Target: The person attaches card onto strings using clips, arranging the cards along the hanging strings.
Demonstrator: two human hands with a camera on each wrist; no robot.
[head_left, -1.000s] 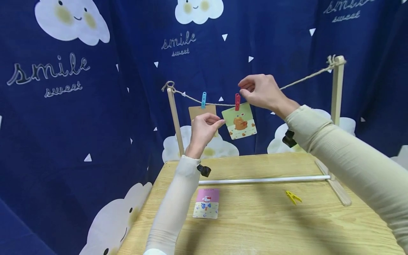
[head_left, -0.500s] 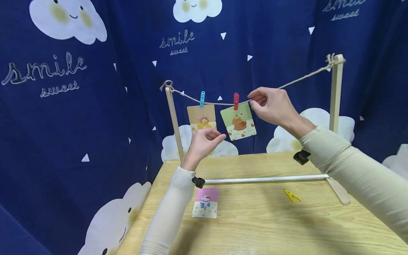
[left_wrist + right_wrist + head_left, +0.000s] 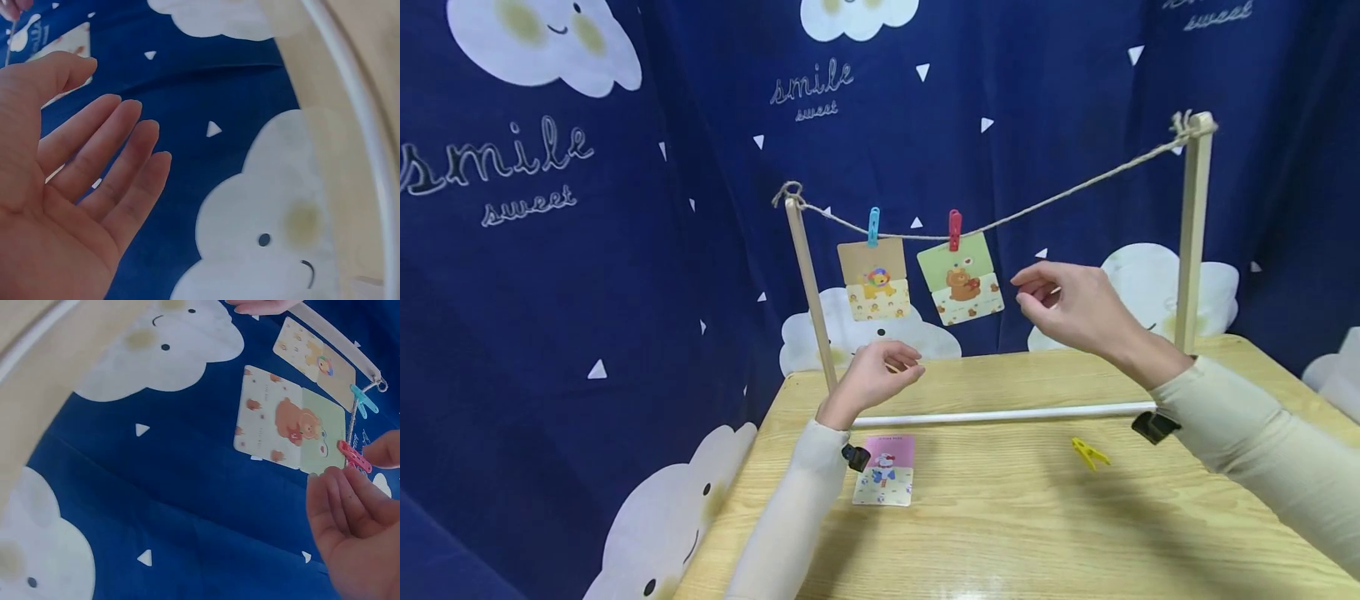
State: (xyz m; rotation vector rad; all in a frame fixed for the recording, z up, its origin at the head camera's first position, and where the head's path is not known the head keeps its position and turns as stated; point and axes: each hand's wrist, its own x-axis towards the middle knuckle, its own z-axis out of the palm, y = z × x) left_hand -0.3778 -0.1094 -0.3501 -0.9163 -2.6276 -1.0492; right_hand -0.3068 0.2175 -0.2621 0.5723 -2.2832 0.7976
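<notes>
Lion card (image 3: 876, 279): done, by the look of it; hangs almost straight from string (image 3: 1060, 197) w/ blue peg (image 3: 873, 227) clipped at 12 o'clock.
Bear card (image 3: 962, 282): prob. done too; hangs tilted at 3 o'clock of lion card, w/ red peg (image 3: 954, 230) nr 12 o'clock on top edge.
Pink card (image 3: 884, 471): not hung yet; lies flat on desk (image 3: 1000, 533) at 6 o'clock of lion card. Prob. left to do.
Yellow peg (image 3: 1089, 453): lies on desk at 3 o'clock of pink card, well apart; clipped to nothing.
Cards overall: prob. abt two-thirds thru, w/ two up & one down.
L hand (image 3: 874, 375): hangs at 6 o'clock of lion card, apart from it, w/ fingers loosely bent, gripping nothing.
R hand (image 3: 1071, 304): hovers at 3 o'clock of bear card, nr but apart, w/ fingers bent, also gripping nothing.
String: sags btwn L post (image 3: 812, 292) & R post (image 3: 1193, 242); bare from bear card up toward 2 o'clock, so prob. room for more.
White rod (image 3: 1000, 415): runs low across desk at 12 o'clock of pink card; partly hidden by L wrist.
L wrist camera (image 3: 856, 457): overlaps pink card's 10 o'clock corner in head view.
Curtain (image 3: 865, 150): hangs behind everything, blue w/ clouds; not in way.
</notes>
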